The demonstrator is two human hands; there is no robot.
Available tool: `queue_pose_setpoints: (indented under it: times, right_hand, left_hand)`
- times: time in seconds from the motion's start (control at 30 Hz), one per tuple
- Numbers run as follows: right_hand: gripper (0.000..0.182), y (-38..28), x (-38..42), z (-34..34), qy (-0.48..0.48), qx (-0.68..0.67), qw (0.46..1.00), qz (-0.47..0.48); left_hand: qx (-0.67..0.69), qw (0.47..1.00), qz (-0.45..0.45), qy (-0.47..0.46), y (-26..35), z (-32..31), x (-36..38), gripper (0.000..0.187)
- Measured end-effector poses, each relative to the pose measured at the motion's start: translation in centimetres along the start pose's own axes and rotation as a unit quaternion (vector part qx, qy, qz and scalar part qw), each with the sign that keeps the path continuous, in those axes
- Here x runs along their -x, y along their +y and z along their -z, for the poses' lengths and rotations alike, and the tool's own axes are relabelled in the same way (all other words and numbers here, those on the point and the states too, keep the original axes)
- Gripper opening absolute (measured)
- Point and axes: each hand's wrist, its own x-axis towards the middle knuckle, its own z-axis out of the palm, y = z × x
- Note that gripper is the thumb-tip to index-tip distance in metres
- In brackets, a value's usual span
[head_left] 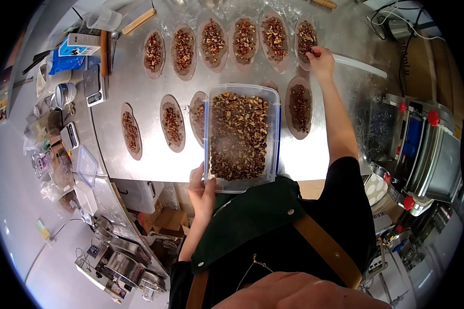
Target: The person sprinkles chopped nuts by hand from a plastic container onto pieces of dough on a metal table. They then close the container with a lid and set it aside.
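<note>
My left hand grips the lower left corner of a clear plastic container filled with chopped walnuts. The container is held over the table's near edge and hides parts of the dough behind it. At the far right of the back row, my right hand has its fingers pinched together at an oval of dough topped with nuts; whether a piece is between them is too small to tell. Just below it lies a dough oval with dark red bits on top.
Several topped dough ovals lie in two rows on the steel table. A scale, a wooden rolling pin and a plastic jug are at left. A white strip and a metal machine are at right.
</note>
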Motion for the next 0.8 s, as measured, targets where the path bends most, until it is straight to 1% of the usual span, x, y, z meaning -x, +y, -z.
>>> queue_pose_setpoints:
  times: [0.17, 0.27, 0.37, 0.47, 0.57, 0.67, 0.77, 0.8]
  right_hand:
    - [0.029, 0.8, 0.2, -0.7, 0.010, -0.041, 0.999, 0.004]
    - [0.024, 0.4, 0.3, -0.2, 0.017, -0.055, 0.998, 0.006]
    - [0.018, 1.8, -1.0, -0.2, 0.050, 0.017, 0.997, 0.051]
    - [0.015, 1.3, -2.6, -0.1, 0.077, 0.031, 0.996, 0.046]
    - [0.014, -0.4, -4.2, 0.1, 0.086, 0.048, 0.995, -0.005]
    - [0.014, -2.2, -5.0, -0.4, 0.017, 0.050, 0.990, 0.133]
    - [0.015, -5.5, -3.4, -1.8, -0.125, 0.020, 0.975, 0.184]
    - [0.015, -6.1, -3.0, -2.2, -0.127, 0.042, 0.974, 0.183]
  left_hand:
    - [0.002, 1.000, 0.010, 0.003, 0.1, 0.0, 0.2, 0.047]
    - [0.003, 1.000, 0.019, 0.007, 0.3, -0.1, 0.2, 0.048]
    - [0.000, 1.000, 0.024, 0.015, 0.7, -0.3, 0.3, 0.050]
    - [0.000, 1.000, 0.020, 0.015, 0.5, -0.2, 0.3, 0.050]
    - [0.002, 1.000, 0.015, 0.016, 0.5, -0.2, 0.4, 0.050]
    - [0.001, 1.000, 0.015, 0.018, 0.2, 0.0, 0.4, 0.049]
    - [0.003, 0.999, 0.025, 0.021, 0.3, -0.1, 0.4, 0.049]
    - [0.003, 0.999, 0.025, 0.020, 0.3, 0.0, 0.4, 0.049]
